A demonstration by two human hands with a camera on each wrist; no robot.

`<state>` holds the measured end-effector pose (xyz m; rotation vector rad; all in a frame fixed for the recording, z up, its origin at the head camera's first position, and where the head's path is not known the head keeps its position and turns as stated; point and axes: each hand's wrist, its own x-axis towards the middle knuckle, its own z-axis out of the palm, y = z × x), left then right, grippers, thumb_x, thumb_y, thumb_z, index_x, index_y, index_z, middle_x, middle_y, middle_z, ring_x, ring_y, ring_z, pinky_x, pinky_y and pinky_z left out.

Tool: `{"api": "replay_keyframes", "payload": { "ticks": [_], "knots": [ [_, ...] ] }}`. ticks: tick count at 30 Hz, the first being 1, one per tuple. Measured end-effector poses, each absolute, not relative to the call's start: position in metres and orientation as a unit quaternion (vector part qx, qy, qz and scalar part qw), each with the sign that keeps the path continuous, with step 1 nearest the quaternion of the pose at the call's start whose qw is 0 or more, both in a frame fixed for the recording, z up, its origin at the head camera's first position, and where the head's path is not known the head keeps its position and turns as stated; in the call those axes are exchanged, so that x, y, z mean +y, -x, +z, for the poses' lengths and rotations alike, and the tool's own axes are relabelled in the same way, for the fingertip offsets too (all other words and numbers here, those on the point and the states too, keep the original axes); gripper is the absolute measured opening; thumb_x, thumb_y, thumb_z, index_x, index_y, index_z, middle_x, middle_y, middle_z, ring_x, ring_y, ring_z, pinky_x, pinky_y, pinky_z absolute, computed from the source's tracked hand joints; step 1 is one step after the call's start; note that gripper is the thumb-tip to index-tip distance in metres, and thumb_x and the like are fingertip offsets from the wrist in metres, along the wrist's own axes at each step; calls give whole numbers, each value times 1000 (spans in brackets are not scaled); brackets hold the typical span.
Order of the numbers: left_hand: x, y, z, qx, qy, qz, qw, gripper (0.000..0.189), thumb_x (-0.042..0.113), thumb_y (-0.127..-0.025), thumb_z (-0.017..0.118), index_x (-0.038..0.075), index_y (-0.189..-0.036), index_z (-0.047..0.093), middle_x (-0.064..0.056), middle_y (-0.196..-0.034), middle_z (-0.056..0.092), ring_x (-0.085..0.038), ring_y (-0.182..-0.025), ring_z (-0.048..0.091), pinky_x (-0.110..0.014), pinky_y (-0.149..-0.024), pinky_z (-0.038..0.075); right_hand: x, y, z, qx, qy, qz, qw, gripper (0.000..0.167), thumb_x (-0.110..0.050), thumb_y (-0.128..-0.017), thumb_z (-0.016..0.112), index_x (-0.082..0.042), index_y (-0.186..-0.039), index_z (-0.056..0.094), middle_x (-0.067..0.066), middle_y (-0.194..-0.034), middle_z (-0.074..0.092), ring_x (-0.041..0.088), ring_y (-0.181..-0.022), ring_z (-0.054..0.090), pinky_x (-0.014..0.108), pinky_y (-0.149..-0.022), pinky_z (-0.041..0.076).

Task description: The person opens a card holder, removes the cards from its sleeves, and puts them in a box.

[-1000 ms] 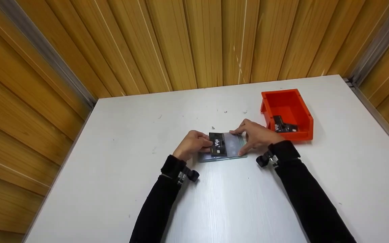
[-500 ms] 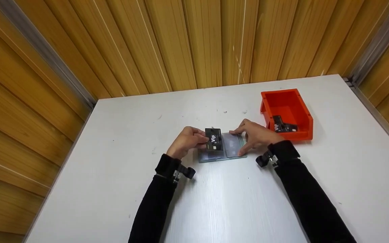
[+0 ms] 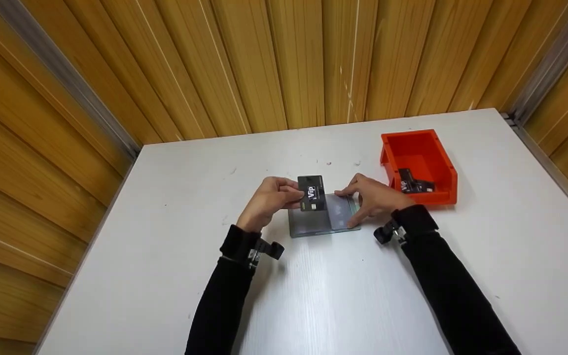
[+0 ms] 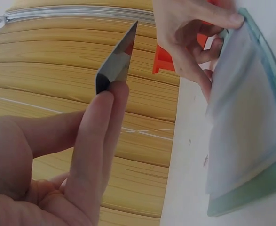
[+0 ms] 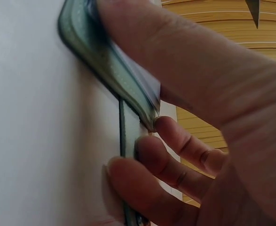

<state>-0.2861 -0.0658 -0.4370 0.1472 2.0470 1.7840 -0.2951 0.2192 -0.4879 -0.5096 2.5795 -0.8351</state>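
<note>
My left hand (image 3: 268, 201) pinches a black card (image 3: 312, 190) with white "Vip" lettering by its left edge. In the left wrist view the card (image 4: 116, 61) stands up from the fingertips, apart from the card holder. The card holder (image 3: 308, 223) lies open on the table, with clear plastic sleeves (image 4: 246, 117) and a green edge. At its right end my right hand (image 3: 376, 196) grips it, thumb on the near side and fingers on the far side. Close up in the right wrist view, the thumb presses on the holder's green edge (image 5: 98, 66).
To the right of the right hand stands a red bin (image 3: 440, 198) with several black cards (image 3: 412, 184) in its front end. The white table (image 3: 190, 197) meets wood-patterned walls (image 3: 264, 74) at the back and sides.
The left hand has moved the black card up and away from the card holder, uncovering its left sleeve. The right hand has stayed in place.
</note>
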Motion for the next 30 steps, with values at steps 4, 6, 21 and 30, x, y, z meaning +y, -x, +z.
{"api": "replay_keyframes", "payload": {
  "ticks": [4, 6, 21, 30],
  "knots": [
    [-66, 286, -436, 732, -51, 645, 212, 18, -6, -95, 66, -10, -112, 66, -9, -89, 72, -23, -85, 73, -25, -75, 62, 218, 294, -487, 917, 186, -298, 189, 89, -32, -69, 98, -19, -148, 58, 9, -124, 47, 25, -102, 49, 33, -83, 44],
    [-66, 286, -436, 733, -52, 646, 209, 17, -6, -95, 66, -10, -112, 66, -14, -94, 73, -23, -85, 74, -25, -75, 63, 218, 294, -487, 917, 181, -300, 192, 89, -31, -69, 98, -19, -148, 58, 9, -123, 47, 26, -104, 48, 34, -85, 44],
    [-60, 285, -440, 732, -50, 650, 195, 18, -7, -94, 66, -11, -111, 65, -23, -100, 75, -24, -86, 74, -27, -75, 63, 202, 297, -473, 889, 150, -424, 85, 54, -25, -104, 63, -15, -155, 48, 16, -109, 67, 26, -81, 62, 31, -72, 59],
    [-50, 282, -445, 723, -54, 661, 194, 15, -7, -94, 66, -10, -109, 65, -13, -91, 75, -16, -79, 73, -27, -75, 63, 138, 279, -473, 778, 19, -625, 53, 32, -39, -113, 36, -10, -121, 49, 10, -106, 55, 19, -87, 56, 28, -69, 51]
  ]
}}
